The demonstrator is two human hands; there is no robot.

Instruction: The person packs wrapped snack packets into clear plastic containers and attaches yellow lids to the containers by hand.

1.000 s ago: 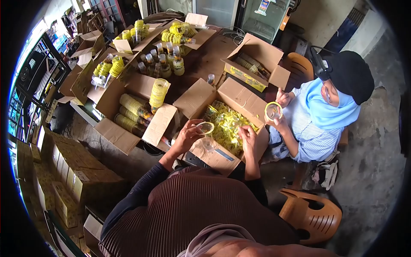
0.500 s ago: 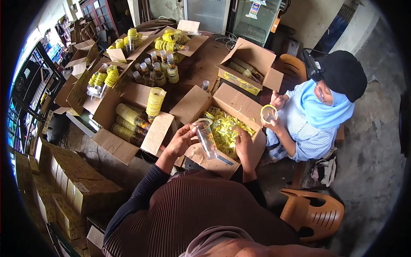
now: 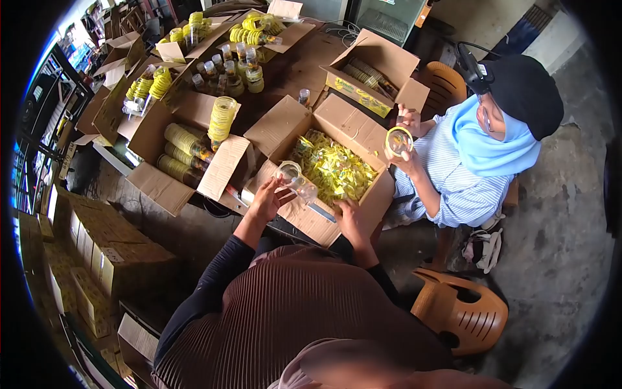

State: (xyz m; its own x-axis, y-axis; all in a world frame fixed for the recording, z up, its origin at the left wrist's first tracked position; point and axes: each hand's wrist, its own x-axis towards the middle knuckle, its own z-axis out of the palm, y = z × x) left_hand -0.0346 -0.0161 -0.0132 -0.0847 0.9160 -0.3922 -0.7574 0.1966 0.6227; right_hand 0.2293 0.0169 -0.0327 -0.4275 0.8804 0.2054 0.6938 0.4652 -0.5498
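Observation:
My left hand [image 3: 267,200] holds a clear plastic cup [image 3: 300,184] by its side, rim up and to the left, above the near flap of an open cardboard box [image 3: 353,120]. Yellow and white plastic scraps [image 3: 334,165] fill the bottom of that box. On its near flap lies a thin, dark blue-grey strip, like a cutter [image 3: 322,212]. Beside the strip's right end is my right hand [image 3: 350,220], its fingers bent and slightly apart at the box edge. I see nothing held in it, though its palm side is partly hidden.
Across the corner, a co-worker [image 3: 492,149] holds a yellow-rimmed cup [image 3: 399,141]. A stack of cups [image 3: 222,122] stands beside a box of stacked cups [image 3: 181,155]. Several cups [image 3: 236,71] stand farther back. An orange plastic chair [image 3: 463,311] is at my right.
The view has shifted, so things appear higher. My left hand has tilted the cup more toward me. My right hand has come from above the scraps to the near box edge, by the strip.

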